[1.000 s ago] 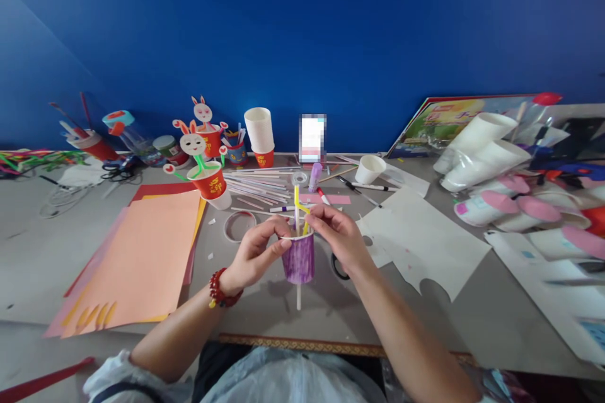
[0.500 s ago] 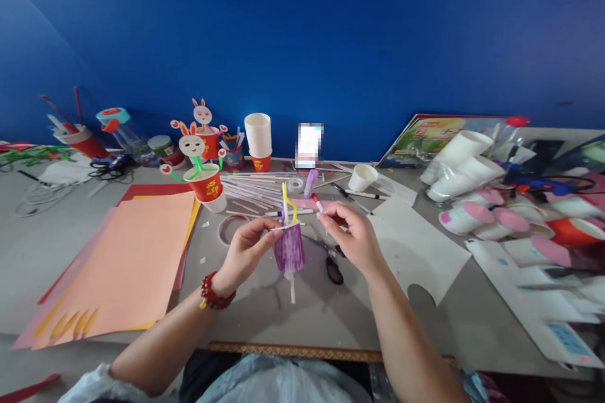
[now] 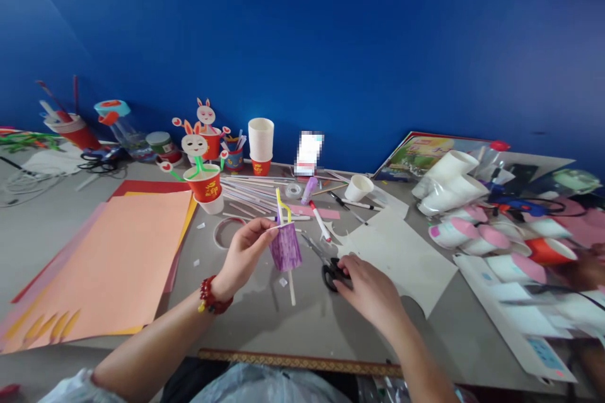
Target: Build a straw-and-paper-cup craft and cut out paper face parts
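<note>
My left hand (image 3: 250,249) pinches the rim of a purple-coloured paper cup (image 3: 286,250) and holds it above the desk. A yellow bent straw (image 3: 284,206) sticks up from the cup, and a pale straw (image 3: 292,288) shows below it. Over at the right, my right hand (image 3: 368,283) has its fingers and thumb closed around the black handles of a pair of scissors (image 3: 329,277), whose blades point away to the upper left. Just beyond the blades lies a white marker with red ends (image 3: 320,220).
Coloured paper sheets (image 3: 108,258) cover the left. A tape roll (image 3: 227,233) lies near my left hand. Rabbit-decorated red cups (image 3: 204,186), stacked white cups (image 3: 261,138) and many straws (image 3: 250,192) stand or lie behind. White paper (image 3: 397,258) and bagged cups (image 3: 454,186) occupy the right.
My right hand has let go of the red-ended marker, which now lies on the desk, and has moved down toward me to the scissors. My left hand still holds the purple cup.
</note>
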{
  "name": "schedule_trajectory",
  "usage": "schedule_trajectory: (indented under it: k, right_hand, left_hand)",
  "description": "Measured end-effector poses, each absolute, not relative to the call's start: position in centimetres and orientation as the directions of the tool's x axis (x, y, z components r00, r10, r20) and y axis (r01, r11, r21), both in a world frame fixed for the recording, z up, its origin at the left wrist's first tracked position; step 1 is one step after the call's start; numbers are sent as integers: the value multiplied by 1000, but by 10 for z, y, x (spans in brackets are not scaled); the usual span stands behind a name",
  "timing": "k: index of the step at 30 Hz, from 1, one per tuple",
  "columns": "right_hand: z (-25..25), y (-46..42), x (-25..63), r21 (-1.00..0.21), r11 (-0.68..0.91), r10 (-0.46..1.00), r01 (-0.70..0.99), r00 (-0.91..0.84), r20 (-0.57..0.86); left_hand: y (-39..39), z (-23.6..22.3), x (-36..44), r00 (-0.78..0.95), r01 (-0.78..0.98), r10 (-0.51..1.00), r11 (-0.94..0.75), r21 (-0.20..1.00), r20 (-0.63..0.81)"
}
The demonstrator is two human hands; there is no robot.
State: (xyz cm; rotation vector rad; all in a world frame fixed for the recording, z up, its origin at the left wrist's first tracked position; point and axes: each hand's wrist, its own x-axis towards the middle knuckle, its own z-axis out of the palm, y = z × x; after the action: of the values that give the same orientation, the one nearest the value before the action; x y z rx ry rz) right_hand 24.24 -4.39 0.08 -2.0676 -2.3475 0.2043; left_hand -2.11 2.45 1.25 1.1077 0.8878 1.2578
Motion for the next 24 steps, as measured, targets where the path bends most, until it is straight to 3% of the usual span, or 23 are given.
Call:
schedule_trajectory:
  k: [4,7,11,14,17,20,24]
  right_hand:
    - [1,-38,247,-242,18,991,970,-50,-125]
    - [-2,-36,262,-455,-73,985,888,-7,-172]
    - [-2,-36,283,-807,-139,978,574,-51,-204]
    - [14,-44,281,-900,-116,981,420,-94,-170]
    - [39,-53,266,-823,78,985,562,-170,-23]
    - [61,-58,252,-564,295,954,772,-271,127]
    - [74,-54,246,-247,493,851,834,-405,333]
  left_hand:
    - [23,14,-21,148,-316,986,-22,948,72]
    - [22,15,-22,155,-327,984,-29,945,83]
    - [21,14,-23,166,-323,980,-51,945,110]
    - [20,13,-23,177,-293,972,-98,951,155]
    - [19,13,-24,198,-245,960,-147,958,197]
    - [17,13,-26,235,-184,939,-210,960,250]
    - [15,13,-29,266,-125,904,-312,942,334]
